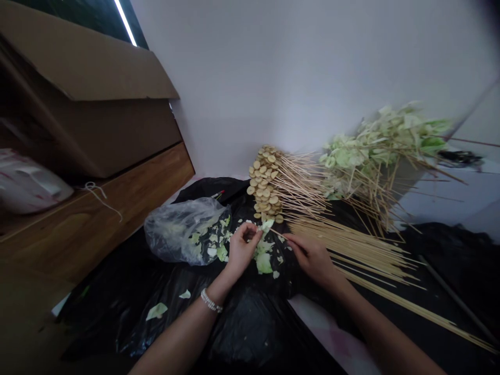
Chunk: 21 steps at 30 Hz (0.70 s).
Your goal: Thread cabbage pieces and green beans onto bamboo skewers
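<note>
My left hand (242,249), with a beaded bracelet on the wrist, pinches a pale green cabbage piece (267,225). My right hand (310,256) is closed on a thin wooden skewer (279,235), whose other end meets the cabbage piece. Below my fingers lie loose cabbage leaves (264,263) on black plastic (250,323). To the left of my left hand, a clear plastic bag (177,229) lies open with cabbage scraps at its mouth. Bare skewers (359,250) are spread beside and beyond my right hand.
Skewers with round pale slices (266,182) are stacked against the white wall (250,78). Skewered cabbage (383,140) is heaped at the right. A cardboard box (117,125) stands on a wooden surface (97,192) at the left, near a white container (31,182).
</note>
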Available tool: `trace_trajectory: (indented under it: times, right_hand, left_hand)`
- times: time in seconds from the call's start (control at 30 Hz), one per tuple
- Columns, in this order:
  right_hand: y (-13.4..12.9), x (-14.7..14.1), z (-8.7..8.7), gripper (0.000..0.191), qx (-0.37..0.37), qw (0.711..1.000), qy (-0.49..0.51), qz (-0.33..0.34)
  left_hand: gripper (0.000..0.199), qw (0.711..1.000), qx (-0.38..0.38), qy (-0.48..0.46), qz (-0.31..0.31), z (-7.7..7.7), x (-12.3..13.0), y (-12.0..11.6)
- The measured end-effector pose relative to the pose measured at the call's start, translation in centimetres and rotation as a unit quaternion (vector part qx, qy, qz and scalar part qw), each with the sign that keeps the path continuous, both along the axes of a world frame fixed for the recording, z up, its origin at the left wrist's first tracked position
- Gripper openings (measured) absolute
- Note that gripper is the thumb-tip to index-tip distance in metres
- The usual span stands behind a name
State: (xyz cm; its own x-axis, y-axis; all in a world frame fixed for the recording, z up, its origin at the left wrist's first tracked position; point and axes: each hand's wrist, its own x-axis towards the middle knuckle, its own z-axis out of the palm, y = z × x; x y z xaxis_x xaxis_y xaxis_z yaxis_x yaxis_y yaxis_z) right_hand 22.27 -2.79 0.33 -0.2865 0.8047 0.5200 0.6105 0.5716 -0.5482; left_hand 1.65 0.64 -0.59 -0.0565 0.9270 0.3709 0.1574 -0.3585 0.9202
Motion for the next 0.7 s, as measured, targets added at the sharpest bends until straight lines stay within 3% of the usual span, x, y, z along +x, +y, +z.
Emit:
trace_trajectory:
  times: [0.17, 0.7]
  right_hand:
    - [-0.24, -0.13, -0.83, 0.03, 0.017, 0.997, -0.065, -0.024]
    - [-0.53, -0.48, -0.65, 0.03, -0.008, 0.994, -0.099, -0.056]
  left_hand:
    - [0.023, 0.994, -0.05, -0.09, 0.023, 0.15, -0.26, 0.62]
    - [0.014, 1.0, -0.002, 0.007, 0.001, -0.32, 0.12, -0.21]
